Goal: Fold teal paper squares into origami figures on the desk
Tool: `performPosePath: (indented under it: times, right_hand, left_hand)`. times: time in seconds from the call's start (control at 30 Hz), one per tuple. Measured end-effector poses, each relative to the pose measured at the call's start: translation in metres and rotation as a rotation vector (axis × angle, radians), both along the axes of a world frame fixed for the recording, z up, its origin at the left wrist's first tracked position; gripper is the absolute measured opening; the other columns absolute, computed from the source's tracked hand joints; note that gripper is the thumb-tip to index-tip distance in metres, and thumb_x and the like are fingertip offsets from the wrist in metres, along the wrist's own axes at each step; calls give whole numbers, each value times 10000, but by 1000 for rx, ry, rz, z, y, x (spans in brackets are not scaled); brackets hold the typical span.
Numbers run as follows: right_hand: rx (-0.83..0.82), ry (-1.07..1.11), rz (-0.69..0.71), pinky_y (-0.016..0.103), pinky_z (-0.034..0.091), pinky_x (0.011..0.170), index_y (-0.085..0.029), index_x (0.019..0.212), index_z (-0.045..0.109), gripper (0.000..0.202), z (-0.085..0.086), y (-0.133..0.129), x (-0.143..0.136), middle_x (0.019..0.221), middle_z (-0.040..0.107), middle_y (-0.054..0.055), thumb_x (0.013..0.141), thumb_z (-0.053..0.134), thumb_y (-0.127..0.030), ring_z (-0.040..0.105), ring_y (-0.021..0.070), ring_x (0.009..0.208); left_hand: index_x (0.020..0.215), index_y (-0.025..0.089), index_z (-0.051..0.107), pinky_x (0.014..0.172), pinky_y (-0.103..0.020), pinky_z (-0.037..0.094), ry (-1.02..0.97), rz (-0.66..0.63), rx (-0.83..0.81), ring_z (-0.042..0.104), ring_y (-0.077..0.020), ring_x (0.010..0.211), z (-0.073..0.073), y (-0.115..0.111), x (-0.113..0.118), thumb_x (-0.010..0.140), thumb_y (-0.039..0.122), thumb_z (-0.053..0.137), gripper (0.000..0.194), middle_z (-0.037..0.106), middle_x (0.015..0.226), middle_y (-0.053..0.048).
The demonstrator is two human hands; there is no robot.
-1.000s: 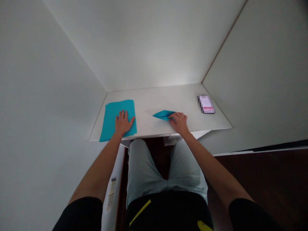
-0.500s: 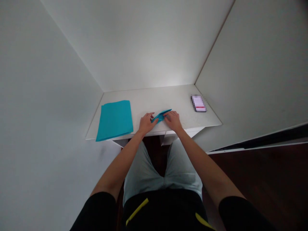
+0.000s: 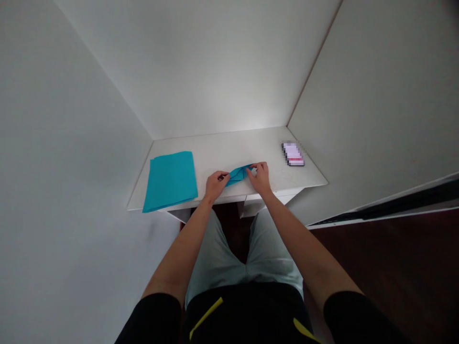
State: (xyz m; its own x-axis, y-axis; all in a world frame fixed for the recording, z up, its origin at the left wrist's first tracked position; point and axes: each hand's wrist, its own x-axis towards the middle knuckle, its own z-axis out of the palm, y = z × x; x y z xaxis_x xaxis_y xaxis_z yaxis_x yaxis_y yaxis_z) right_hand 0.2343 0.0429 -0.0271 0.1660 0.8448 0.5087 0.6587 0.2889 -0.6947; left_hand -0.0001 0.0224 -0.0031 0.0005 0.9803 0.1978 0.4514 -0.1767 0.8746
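A small folded piece of blue paper (image 3: 237,176) lies between my hands near the front edge of the white desk (image 3: 229,143). My left hand (image 3: 215,185) pinches its left end between thumb and fingers. At the right end, my right hand (image 3: 261,178) grips the paper, with the thumb on the near side and the fingers curled over the far corner. Creases and a raised flap show in the middle of the folded paper. Left of my hands rests a stack of larger blue sheets (image 3: 171,181), its near corner hanging past the desk edge.
A phone (image 3: 294,154) with a lit, blurred screen lies at the right side of the desk. White walls enclose the desk at the back, left and right. Beneath its front edge is a drawer (image 3: 253,206). My legs are under the desk.
My left hand has shifted slightly left and its fingers have closed on the paper's left end. The folded paper now looks more spread out between my hands. The view has tilted slightly.
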Motion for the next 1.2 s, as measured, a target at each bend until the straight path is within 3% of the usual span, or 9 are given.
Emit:
performPosePath:
  times: [0.17, 0.33, 0.47, 0.73, 0.9, 1.2]
  right_hand:
    - [-28, 151, -74, 450, 576, 883, -221, 957, 694, 277, 4, 1, 5, 1001, 670, 94, 956, 685, -498, 614, 241, 857]
    - [-93, 137, -53, 441, 573, 860, -217, 973, 708, 313, 10, -1, 4, 974, 696, 93, 909, 733, -522, 618, 239, 824]
    - [-102, 138, -68, 424, 564, 833, -227, 938, 678, 281, 11, -1, 3, 929, 687, 74, 878, 736, -495, 614, 236, 809]
    - [-142, 145, -106, 413, 541, 812, -229, 964, 634, 325, 10, 1, 2, 910, 679, 61, 856, 742, -516, 610, 237, 802]
    - [-115, 100, -81, 427, 557, 840, -237, 875, 669, 346, 11, 0, 2, 936, 679, 77, 865, 772, -567, 609, 238, 806]
    - [-125, 51, -107, 421, 551, 844, -256, 813, 641, 279, 11, 1, 0, 896, 671, 65, 873, 766, -498, 634, 255, 851]
  left_hand:
    - [972, 211, 842, 763, -299, 542, -29, -31, -34, 705, -179, 778, -2, 1, -1, 911, 377, 750, 199, 819, 905, -37]
    - [1022, 232, 853, 860, -328, 577, -73, -117, -53, 766, -211, 900, -4, 2, -3, 905, 395, 761, 221, 849, 1017, -47]
    - [984, 227, 853, 805, -324, 583, -58, -113, -82, 759, -213, 842, -3, 2, -3, 891, 400, 766, 214, 844, 941, -41]
    - [1038, 227, 843, 860, -327, 589, -67, -142, -77, 769, -217, 911, 0, 4, -4, 891, 380, 777, 222, 846, 1032, -50]
    - [1052, 213, 834, 854, -326, 592, -97, -153, -84, 759, -211, 901, -2, 5, -3, 887, 379, 777, 241, 839, 1006, -58]
    - [1064, 214, 829, 877, -335, 598, -119, -180, -79, 763, -215, 914, -5, 5, -4, 888, 364, 763, 241, 836, 1014, -59]
